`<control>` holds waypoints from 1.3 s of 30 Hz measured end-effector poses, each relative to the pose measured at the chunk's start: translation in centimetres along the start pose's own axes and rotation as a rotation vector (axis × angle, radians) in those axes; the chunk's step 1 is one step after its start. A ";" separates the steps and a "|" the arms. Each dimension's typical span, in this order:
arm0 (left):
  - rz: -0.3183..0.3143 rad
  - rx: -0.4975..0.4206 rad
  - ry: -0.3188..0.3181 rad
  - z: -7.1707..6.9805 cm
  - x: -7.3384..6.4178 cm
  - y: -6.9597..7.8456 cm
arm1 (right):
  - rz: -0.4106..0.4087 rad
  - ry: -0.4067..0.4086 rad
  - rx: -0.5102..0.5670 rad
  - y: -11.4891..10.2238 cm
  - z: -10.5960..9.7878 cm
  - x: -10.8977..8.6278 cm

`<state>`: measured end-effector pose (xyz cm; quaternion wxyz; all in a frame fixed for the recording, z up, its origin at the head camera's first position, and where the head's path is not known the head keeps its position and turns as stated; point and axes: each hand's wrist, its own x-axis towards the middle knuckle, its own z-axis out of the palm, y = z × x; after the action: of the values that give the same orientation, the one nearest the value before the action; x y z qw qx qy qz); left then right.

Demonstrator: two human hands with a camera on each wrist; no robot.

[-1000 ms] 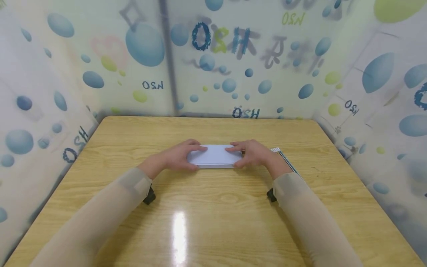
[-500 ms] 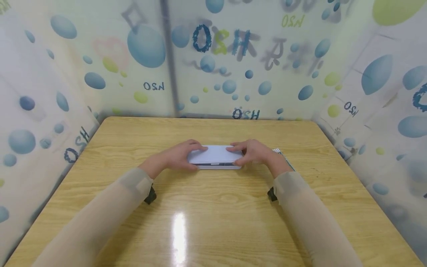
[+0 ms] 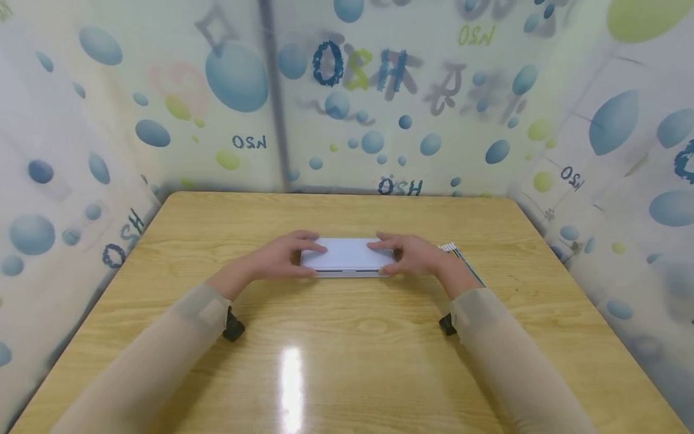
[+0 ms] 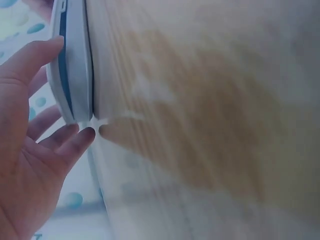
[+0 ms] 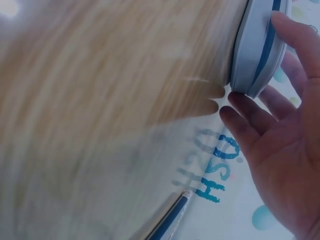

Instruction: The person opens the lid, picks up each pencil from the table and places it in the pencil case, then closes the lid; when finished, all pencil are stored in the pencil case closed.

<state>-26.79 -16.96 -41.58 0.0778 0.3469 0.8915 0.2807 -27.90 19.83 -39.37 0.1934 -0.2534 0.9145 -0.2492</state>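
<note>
A flat white pencil case (image 3: 347, 254) lies on the wooden table in front of me, its lid slightly raised. A thin dark gap runs along the near side, and inside it shows as a blue strip in both wrist views. My left hand (image 3: 282, 256) holds the left end, thumb at the lid's near edge (image 4: 59, 75) and a finger on top. At the opposite end my right hand (image 3: 414, 254) holds the case the same way, its thumb on the edge of the lid (image 5: 275, 55). The contents of the case are hidden.
Several dark pencils with white ends (image 3: 449, 247) lie on the table (image 3: 347, 325), partly behind my right forearm. A patterned wall covering (image 3: 347, 120) with bubble shapes stands behind the table and along both sides.
The case's lid was flush at first, then rose at the near edge, and now the gap is narrower. My left hand has slid slightly to the left.
</note>
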 end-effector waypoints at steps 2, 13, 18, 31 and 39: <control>0.021 -0.002 0.019 -0.3 -0.5 0.0 | -0.006 0.000 0.006 0.0 -0.1 -0.2; 0.066 -0.034 0.070 -0.7 -1.5 -0.3 | -0.014 0.030 0.046 0.6 -0.2 -1.4; 0.047 -0.089 0.084 -1.0 -1.7 0.0 | -0.048 0.122 0.097 1.1 -0.5 -2.9; -0.034 -0.138 0.180 -2.2 -1.2 -0.2 | -0.121 0.254 0.162 1.3 -0.9 -5.1; -0.080 -0.147 0.215 -2.7 -0.7 0.0 | -0.090 0.147 0.121 1.5 0.3 -4.0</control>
<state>-27.12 -18.63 -39.37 0.0183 0.2722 0.8850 0.3774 -25.14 23.14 -39.52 0.1294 -0.2628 0.8972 -0.3304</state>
